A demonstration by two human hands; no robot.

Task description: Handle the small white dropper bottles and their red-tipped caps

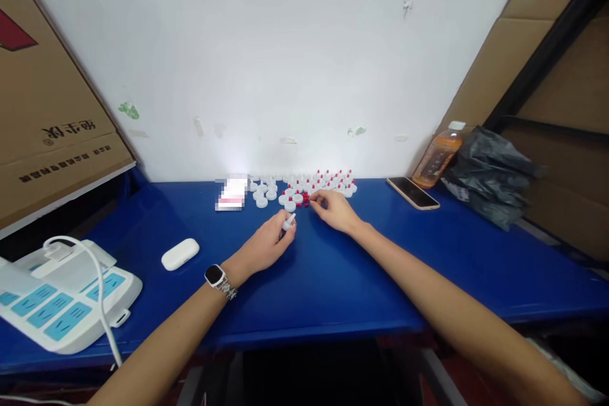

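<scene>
My left hand (271, 241) is closed around a white cap with a pointed nozzle (288, 222), the nozzle aimed up and to the right. My right hand (334, 209) reaches over a small pile of red tips (304, 201), thumb and forefinger brought together at its right edge; whether a tip is between them is too small to tell. Behind my hands stand several round white caps with red tips (352, 185) on top. Further left is a group of white caps (261, 202) on which no red shows.
On the blue table (328, 292), a white power strip (71, 304) with a cable and a white earphone case (180, 254) lie left. A blurred packet (231, 193) lies by the wall. Right are a phone (413, 193), an orange drink bottle (438, 155) and a black plastic bag (492, 168).
</scene>
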